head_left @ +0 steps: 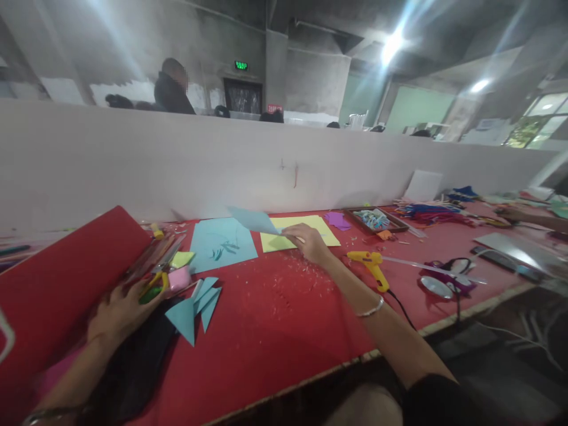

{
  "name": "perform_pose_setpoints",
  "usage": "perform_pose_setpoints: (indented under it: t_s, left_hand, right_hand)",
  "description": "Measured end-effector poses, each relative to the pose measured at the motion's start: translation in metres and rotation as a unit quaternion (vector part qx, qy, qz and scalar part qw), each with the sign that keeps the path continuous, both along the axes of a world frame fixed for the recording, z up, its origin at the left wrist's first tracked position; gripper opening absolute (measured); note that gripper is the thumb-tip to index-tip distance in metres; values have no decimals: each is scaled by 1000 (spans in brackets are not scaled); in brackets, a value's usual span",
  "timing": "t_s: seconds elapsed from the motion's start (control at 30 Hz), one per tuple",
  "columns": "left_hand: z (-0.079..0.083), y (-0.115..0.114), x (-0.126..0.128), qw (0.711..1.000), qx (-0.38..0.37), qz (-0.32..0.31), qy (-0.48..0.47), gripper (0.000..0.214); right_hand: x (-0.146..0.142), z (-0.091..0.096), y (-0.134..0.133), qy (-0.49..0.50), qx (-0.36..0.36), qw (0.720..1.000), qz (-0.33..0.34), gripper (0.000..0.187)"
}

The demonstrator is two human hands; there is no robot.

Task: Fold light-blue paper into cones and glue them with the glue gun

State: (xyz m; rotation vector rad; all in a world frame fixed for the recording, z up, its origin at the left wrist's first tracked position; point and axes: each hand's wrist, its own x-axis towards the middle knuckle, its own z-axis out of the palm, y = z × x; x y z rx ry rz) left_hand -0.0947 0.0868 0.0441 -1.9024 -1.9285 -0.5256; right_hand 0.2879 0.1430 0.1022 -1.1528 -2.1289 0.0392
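My right hand (309,242) reaches forward over the red table (275,331) and pinches a light blue sheet of paper (254,220), which is lifted above a yellow sheet (310,228). A larger light blue sheet (222,244) lies flat to its left. My left hand (118,310) rests at the near left with fingers curled on a pile of tools, touching green-handled scissors (153,291). Blue paper triangles (195,307) lie right beside that hand. A pink block (179,278) sits in the pile.
A yellow glue gun (371,266) with a black cord lies right of my arm. A red folder (57,278) leans at the left. A wooden tray (377,220) of scraps, purple paper (337,220) and a mirror (437,287) sit further right. A white partition runs behind; a person sits beyond it.
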Motion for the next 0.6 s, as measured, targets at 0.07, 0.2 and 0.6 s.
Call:
perform_pose_setpoints:
  t_s: [0.07, 0.2, 0.6]
  left_hand:
    - [14, -5, 13, 999, 41, 15, -9, 47]
    - [50, -20, 48, 996, 84, -34, 17, 52]
    - [8, -97, 66, 879, -306, -340, -137, 78]
  right_hand:
    - [3, -11, -27, 113, 17, 989, 98, 19]
    - [12, -45, -72, 161, -22, 973, 164, 17]
    - [36, -86, -144, 312, -298, 887, 164, 23]
